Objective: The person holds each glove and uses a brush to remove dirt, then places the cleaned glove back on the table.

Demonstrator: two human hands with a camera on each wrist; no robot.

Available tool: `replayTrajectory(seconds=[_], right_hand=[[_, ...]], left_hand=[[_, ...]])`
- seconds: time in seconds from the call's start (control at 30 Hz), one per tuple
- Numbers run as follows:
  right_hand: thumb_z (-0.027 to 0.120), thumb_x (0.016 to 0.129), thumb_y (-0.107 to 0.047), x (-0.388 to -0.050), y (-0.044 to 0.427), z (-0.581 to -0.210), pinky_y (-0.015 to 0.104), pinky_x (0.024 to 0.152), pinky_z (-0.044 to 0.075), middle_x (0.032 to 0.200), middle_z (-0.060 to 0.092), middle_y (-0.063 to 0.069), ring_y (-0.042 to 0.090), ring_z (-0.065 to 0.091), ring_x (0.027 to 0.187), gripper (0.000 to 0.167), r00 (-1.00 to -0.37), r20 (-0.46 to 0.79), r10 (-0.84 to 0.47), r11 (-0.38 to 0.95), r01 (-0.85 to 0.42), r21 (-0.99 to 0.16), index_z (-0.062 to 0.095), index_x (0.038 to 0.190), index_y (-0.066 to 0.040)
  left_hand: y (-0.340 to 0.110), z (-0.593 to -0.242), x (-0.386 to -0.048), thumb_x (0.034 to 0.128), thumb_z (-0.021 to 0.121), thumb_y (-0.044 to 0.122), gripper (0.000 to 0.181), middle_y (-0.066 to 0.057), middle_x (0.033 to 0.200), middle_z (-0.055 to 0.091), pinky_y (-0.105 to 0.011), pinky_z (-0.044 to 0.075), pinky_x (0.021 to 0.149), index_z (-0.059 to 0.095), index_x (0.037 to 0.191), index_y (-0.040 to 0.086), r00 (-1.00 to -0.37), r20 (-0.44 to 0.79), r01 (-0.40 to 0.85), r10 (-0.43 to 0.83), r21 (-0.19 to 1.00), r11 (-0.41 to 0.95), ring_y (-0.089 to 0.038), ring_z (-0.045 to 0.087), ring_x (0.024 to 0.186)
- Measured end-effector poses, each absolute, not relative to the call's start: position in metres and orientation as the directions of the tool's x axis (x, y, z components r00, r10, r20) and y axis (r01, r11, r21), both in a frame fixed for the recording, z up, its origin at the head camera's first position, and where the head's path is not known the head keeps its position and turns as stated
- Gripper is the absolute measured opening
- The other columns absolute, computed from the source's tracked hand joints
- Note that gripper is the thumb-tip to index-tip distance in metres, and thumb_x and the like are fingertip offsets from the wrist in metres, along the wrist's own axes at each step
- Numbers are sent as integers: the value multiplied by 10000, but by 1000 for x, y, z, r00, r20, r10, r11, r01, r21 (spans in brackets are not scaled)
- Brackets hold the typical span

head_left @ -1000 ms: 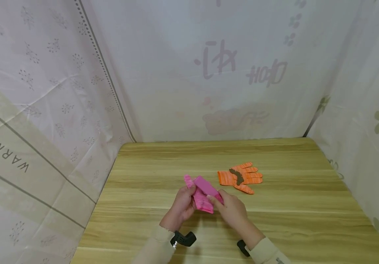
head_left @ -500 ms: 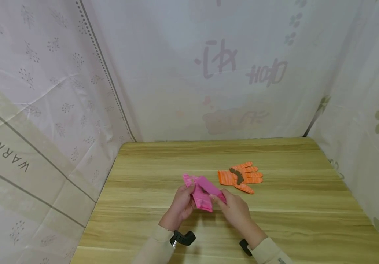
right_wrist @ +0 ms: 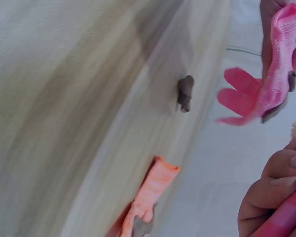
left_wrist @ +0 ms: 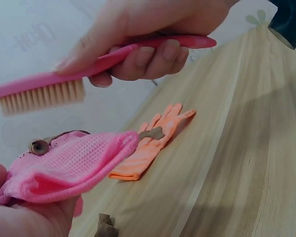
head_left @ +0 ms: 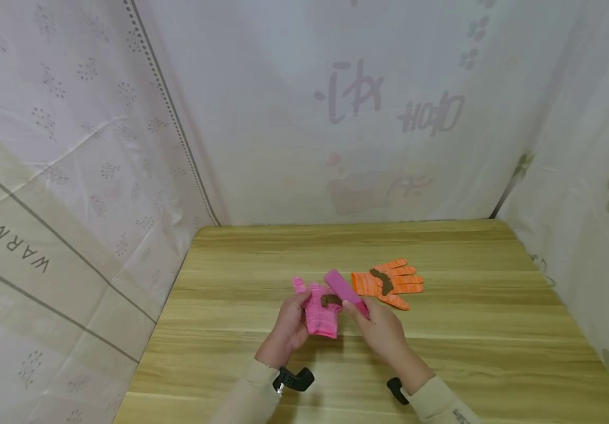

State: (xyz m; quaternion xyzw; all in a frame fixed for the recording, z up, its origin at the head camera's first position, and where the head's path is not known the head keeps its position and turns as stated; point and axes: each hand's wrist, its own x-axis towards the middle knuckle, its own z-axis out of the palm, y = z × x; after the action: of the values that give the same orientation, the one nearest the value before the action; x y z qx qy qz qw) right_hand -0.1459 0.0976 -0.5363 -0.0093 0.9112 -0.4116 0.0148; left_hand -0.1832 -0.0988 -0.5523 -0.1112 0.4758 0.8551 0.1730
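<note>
My left hand (head_left: 287, 324) holds a pink knitted glove (head_left: 321, 321) above the table, its cuff toward me. A brown, clay-like patch (head_left: 331, 300) lies on the glove; one end curls up into a roll in the left wrist view. My right hand (head_left: 384, 333) grips the handle of a pink brush (head_left: 344, 287), thumb along its back. Pale bristles (left_wrist: 42, 98) face down over the glove, with a gap between them and it.
An orange glove (head_left: 402, 280) with a brown patch (head_left: 384, 282) lies flat on the wooden table (head_left: 469, 318), right of the hands. A small brown lump (right_wrist: 185, 94) rests on the table. Patterned cloth (head_left: 283, 147) hangs behind and at both sides.
The brush has moved up and to the right, off the pink glove, uncovering the brown patch. My left hand has turned the glove slightly. The orange glove stays put.
</note>
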Motion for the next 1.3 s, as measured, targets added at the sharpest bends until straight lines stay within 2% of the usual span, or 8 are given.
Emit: replayTrajectory(seconds=[0.17, 0.27, 0.43, 0.6, 0.77, 1.0, 1.2, 1.3], right_hand=[[534, 970, -625, -145, 87, -533, 282, 553, 340, 738, 515, 9, 150, 445, 639, 591, -998, -28, -61, 648, -18, -761, 655, 1236, -111], [523, 966, -643, -143, 81, -532, 292, 573, 355, 757, 540, 14, 162, 478, 671, 622, -996, -45, -82, 658, -21, -752, 646, 1253, -105], [520, 959, -656, -142, 78, -534, 287, 545, 336, 708, 507, 5, 156, 467, 634, 616, -996, -43, -73, 711, -22, -703, 657, 1201, -106], [543, 964, -627, -141, 84, -538, 268, 491, 300, 633, 455, -18, 131, 409, 555, 481, -998, -18, -52, 733, -26, -680, 627, 960, -152], [533, 962, -642, -141, 89, -542, 262, 485, 291, 632, 447, -23, 125, 397, 549, 492, -998, -37, -51, 734, -12, -679, 616, 950, -157], [544, 977, -602, -142, 96, -542, 255, 479, 274, 626, 434, -16, 125, 376, 537, 471, -997, -55, -48, 728, 3, -685, 584, 905, -138], [574, 991, -536, -143, 101, -545, 257, 488, 277, 634, 445, -14, 129, 377, 544, 406, -997, -71, -37, 731, 21, -682, 597, 942, -133], [555, 992, -559, -143, 102, -545, 254, 488, 274, 635, 443, -14, 124, 374, 545, 437, -997, -71, -43, 722, 18, -691, 588, 938, -126]], left_hand=[[-94, -553, -183, 1063, 454, 192, 236, -3, 982, 680, -237, 584, 811, 519, 1175, -4, -918, -348, -397, 192, 783, -479, -89, 672, 919], [-91, -552, -183, 1062, 420, 158, 261, -7, 1029, 663, -230, 571, 846, 516, 1223, -23, -916, -336, -402, 221, 792, -460, -80, 645, 965], [-91, -553, -182, 1083, 381, 155, 304, -20, 1071, 670, -229, 573, 861, 499, 1279, -45, -917, -331, -397, 221, 803, -445, -81, 648, 996], [-95, -555, -182, 1090, 429, 191, 302, 0, 1023, 716, -237, 590, 833, 512, 1259, -46, -922, -327, -387, 207, 799, -461, -78, 686, 960], [-98, -555, -181, 1086, 433, 170, 294, -8, 1012, 724, -257, 597, 847, 500, 1262, -55, -924, -322, -382, 206, 793, -475, -101, 704, 953], [-102, -553, -181, 1086, 433, 185, 295, -16, 1010, 695, -246, 601, 801, 457, 1282, -34, -921, -344, -390, 185, 786, -480, -96, 698, 913], [-105, -549, -182, 1090, 415, 179, 281, -5, 1011, 662, -214, 588, 794, 427, 1281, -28, -930, -324, -366, 171, 789, -494, -79, 674, 904], [-105, -547, -182, 1092, 412, 178, 280, -1, 1010, 671, -220, 588, 812, 448, 1271, -35, -933, -306, -359, 188, 790, -497, -81, 677, 919]])
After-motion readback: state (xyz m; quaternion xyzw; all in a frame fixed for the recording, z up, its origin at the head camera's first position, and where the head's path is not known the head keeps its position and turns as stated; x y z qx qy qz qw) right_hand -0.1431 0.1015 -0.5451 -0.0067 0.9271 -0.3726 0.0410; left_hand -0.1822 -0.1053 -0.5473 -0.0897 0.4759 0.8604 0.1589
